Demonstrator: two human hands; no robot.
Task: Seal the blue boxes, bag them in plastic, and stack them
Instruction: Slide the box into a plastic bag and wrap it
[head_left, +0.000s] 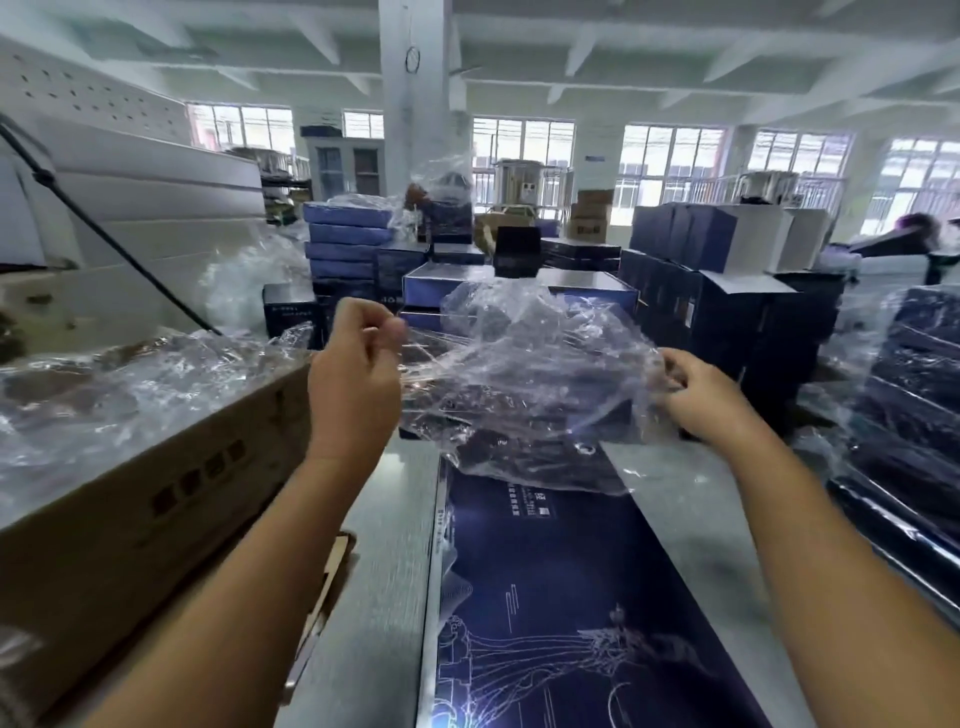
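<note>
A clear plastic bag (524, 374) hangs crumpled in the air between my two hands. My left hand (358, 364) pinches its left edge with fingers curled. My right hand (701, 395) grips its right edge. Under the bag lies a long dark blue box (561, 597) with white line drawings, flat on the grey table (379, 571) and reaching toward me. Beyond the bag stand stacks of blue boxes (345, 244).
A brown cardboard carton (130, 519) full of clear plastic bags sits at my left. Bagged dark boxes (914, 395) are piled at the right. More dark boxes (727, 312) stand behind the table. A white pillar (413, 104) rises at the back.
</note>
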